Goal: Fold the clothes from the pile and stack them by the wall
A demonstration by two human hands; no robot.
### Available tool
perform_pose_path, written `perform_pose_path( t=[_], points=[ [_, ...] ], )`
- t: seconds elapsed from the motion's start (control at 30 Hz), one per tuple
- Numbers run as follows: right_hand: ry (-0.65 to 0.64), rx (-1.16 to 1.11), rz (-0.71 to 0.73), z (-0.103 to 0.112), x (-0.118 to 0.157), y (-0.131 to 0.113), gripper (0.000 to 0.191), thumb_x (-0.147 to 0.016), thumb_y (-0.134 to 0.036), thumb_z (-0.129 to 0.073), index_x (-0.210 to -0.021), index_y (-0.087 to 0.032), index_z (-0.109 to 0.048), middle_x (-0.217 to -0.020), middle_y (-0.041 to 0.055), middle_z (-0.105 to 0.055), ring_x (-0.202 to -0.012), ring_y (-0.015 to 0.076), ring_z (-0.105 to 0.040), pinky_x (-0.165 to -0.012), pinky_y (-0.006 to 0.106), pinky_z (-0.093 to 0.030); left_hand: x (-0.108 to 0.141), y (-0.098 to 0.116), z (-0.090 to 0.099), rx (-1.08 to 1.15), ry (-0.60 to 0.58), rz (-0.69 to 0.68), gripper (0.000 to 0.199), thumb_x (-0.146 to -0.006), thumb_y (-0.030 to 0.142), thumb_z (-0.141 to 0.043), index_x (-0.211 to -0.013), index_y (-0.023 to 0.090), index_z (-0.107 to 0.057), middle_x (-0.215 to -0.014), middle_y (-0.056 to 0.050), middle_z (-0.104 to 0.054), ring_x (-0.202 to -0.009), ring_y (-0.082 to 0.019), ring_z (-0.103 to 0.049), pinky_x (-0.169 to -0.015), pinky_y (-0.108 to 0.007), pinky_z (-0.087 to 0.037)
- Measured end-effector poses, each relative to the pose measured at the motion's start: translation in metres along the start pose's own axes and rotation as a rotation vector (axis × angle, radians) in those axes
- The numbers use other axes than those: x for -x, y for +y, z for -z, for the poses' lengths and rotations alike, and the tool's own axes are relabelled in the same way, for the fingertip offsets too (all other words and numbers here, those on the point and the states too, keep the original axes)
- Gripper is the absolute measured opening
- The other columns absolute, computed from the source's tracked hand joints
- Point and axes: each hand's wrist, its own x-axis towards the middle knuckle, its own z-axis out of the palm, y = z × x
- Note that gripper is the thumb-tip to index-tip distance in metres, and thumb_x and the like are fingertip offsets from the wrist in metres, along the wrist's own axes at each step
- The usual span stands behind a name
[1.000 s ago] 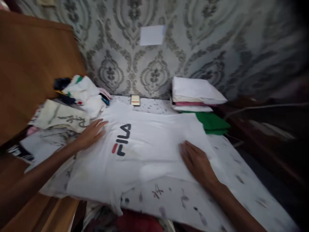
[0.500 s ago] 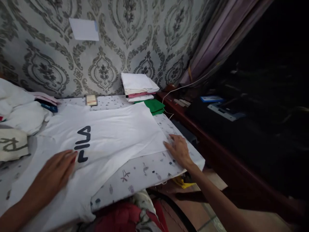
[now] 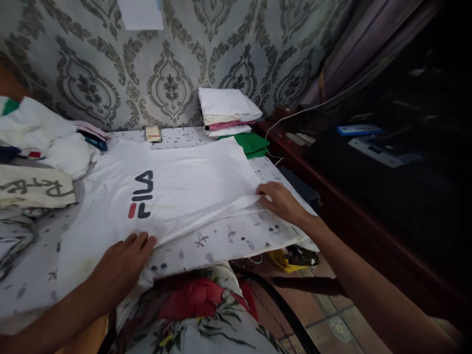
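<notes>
A white T-shirt (image 3: 199, 177) with a dark and red FILA print lies spread across a table with a patterned white cover (image 3: 221, 238). My right hand (image 3: 283, 202) is closed on the shirt's near right corner, thumb and fingers pinching the cloth and raising a long fold along the near edge. At the near edge below the print, my left hand (image 3: 127, 260) rests with its fingers curled over the cloth. Its thumb is hidden, but the fabric bunches under the fingers.
A folded stack of white and pink cloths (image 3: 228, 108) stands at the back, beside a green folded cloth (image 3: 252, 145). Heaped clothes (image 3: 44, 132) lie at the left. A small blurred box (image 3: 153, 133) sits near the wall. A dark wooden edge (image 3: 313, 182) and a cable run along the right.
My left hand has moved right and down off the print to the near edge, uncovering the red mark. My right hand has taken hold of the corner. The view has tilted down.
</notes>
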Motion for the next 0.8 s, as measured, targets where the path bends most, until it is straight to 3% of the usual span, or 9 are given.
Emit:
perform_pose_path(
  t=[0.1, 0.17, 0.33, 0.43, 0.5, 0.57, 0.67, 0.73, 0.8],
  points=[
    [0.028, -0.065, -0.008, 0.023, 0.042, -0.013, 0.019, -0.086, -0.023, -0.045, -0.090, -0.023, -0.064, -0.094, 0.0079, -0.072, -0.091, 0.0249, -0.068, -0.087, 0.041, -0.054, 0.010, -0.006, 0.005, 0.079, -0.077, 0.004, 0.059, -0.071, -0.007, -0.036, -0.119, 0.019, -0.057, -0.114, -0.012, -0.063, -0.098, -0.026, -0.061, -0.069, -0.034, -0.049],
    [-0.021, -0.128, -0.044, 0.030, 0.069, -0.017, 0.021, -0.088, -0.029, -0.045, -0.091, -0.024, -0.065, -0.095, 0.0075, -0.073, -0.090, 0.0247, -0.070, -0.084, 0.040, -0.056, 0.013, -0.011, 0.015, 0.158, -0.135, -0.034, 0.055, -0.074, -0.003, -0.037, -0.120, 0.020, -0.056, -0.117, -0.011, -0.062, -0.099, -0.025, -0.061, -0.069, -0.034, -0.048],
    [-0.187, -0.175, -0.141, 0.017, 0.120, -0.007, 0.034, -0.092, -0.046, -0.044, -0.093, -0.026, -0.071, -0.107, 0.0093, -0.074, -0.103, 0.0281, -0.069, -0.088, 0.043, -0.057, 0.013, -0.031, 0.043, 0.413, -0.258, -0.132, 0.027, -0.088, 0.019, -0.045, -0.111, 0.022, -0.060, -0.106, -0.007, -0.066, -0.095, -0.022, -0.062, -0.076, -0.030, -0.045],
    [-0.262, -0.169, -0.159, 0.014, 0.125, -0.002, 0.038, -0.090, -0.058, -0.049, -0.098, -0.029, -0.073, -0.116, 0.0073, -0.072, -0.109, 0.0282, -0.067, -0.090, 0.041, -0.058, 0.002, -0.044, 0.048, 0.587, -0.354, -0.142, 0.020, -0.092, 0.036, -0.050, -0.100, 0.022, -0.062, -0.095, -0.003, -0.067, -0.086, -0.020, -0.061, -0.073, -0.028, -0.043],
    [-0.291, -0.185, -0.173, 0.016, 0.109, -0.010, 0.038, -0.091, -0.059, -0.049, -0.102, -0.030, -0.072, -0.113, 0.0059, -0.073, -0.103, 0.0266, -0.070, -0.087, 0.039, -0.059, -0.012, -0.052, 0.043, 0.715, -0.338, -0.114, 0.025, -0.095, 0.041, -0.046, -0.094, 0.021, -0.062, -0.085, -0.001, -0.065, -0.075, -0.017, -0.059, -0.068, -0.026, -0.043],
    [-0.263, -0.195, -0.133, 0.014, 0.077, -0.027, 0.041, -0.095, -0.057, -0.044, -0.105, -0.029, -0.072, -0.111, 0.0066, -0.074, -0.100, 0.0263, -0.070, -0.088, 0.040, -0.059, -0.031, -0.056, 0.028, 0.791, -0.134, -0.024, 0.029, -0.097, 0.041, -0.041, -0.098, 0.020, -0.061, -0.086, -0.002, -0.066, -0.075, -0.017, -0.059, -0.068, -0.027, -0.045],
    [-0.134, -0.174, 0.029, -0.005, 0.013, -0.062, 0.047, -0.098, -0.052, -0.036, -0.116, -0.025, -0.069, -0.127, 0.0105, -0.068, -0.113, 0.0284, -0.066, -0.097, 0.045, -0.055, -0.059, -0.060, -0.004, 0.728, 0.266, 0.146, 0.036, -0.098, 0.040, -0.038, -0.121, 0.019, -0.056, -0.117, -0.010, -0.065, -0.102, -0.022, -0.061, -0.089, -0.036, -0.049],
    [-0.050, -0.128, 0.119, -0.028, -0.022, -0.077, 0.052, -0.098, -0.051, -0.035, -0.130, -0.020, -0.061, -0.145, 0.0144, -0.055, -0.129, 0.0308, -0.055, -0.105, 0.049, -0.049, -0.069, -0.069, -0.024, 0.618, 0.352, 0.207, 0.044, -0.098, 0.042, -0.038, -0.133, 0.017, -0.050, -0.138, -0.015, -0.055, -0.125, -0.026, -0.053, -0.105, -0.043, -0.042],
    [0.004, -0.075, 0.149, -0.051, -0.043, -0.080, 0.054, -0.099, -0.049, -0.034, -0.138, -0.017, -0.054, -0.152, 0.0161, -0.046, -0.137, 0.0309, -0.047, -0.110, 0.052, -0.043, -0.066, -0.087, -0.041, 0.502, 0.342, 0.273, 0.050, -0.098, 0.045, -0.038, -0.139, 0.016, -0.047, -0.149, -0.017, -0.047, -0.138, -0.028, -0.043, -0.114, -0.047, -0.034]
  ],
)
